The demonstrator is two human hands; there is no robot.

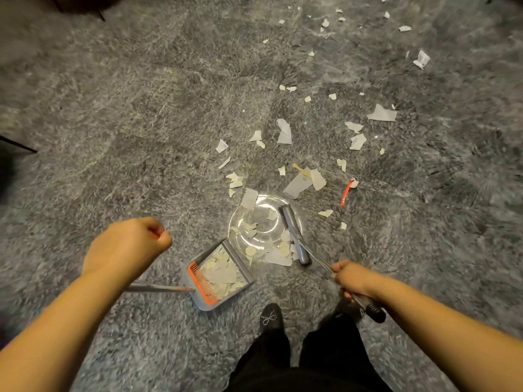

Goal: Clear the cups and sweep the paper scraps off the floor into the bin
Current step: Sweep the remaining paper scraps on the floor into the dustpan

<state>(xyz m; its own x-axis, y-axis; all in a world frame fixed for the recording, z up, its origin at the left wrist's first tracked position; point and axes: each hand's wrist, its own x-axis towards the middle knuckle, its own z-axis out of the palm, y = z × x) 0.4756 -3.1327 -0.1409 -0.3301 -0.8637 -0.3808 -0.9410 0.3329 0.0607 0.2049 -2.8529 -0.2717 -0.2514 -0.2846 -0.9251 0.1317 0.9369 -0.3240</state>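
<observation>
My left hand (127,244) grips the top of a long handle whose grey dustpan (219,278) stands on the floor below, holding several paper scraps behind an orange comb (202,282). My right hand (355,278) grips the broom handle. The grey broom head (294,236) lies on the floor just right of the pan's mouth, with a small pile of scraps (278,251) between them. More white paper scraps (284,131) are strewn across the grey stone floor (141,123) ahead and to the right. No cups are in view.
A red and white wrapper (346,192) lies right of the broom. A round glare of light (264,222) shines on the floor by the pan. My black shoes (271,318) and trousers stand at the bottom. Dark furniture legs (17,145) show at the left edge.
</observation>
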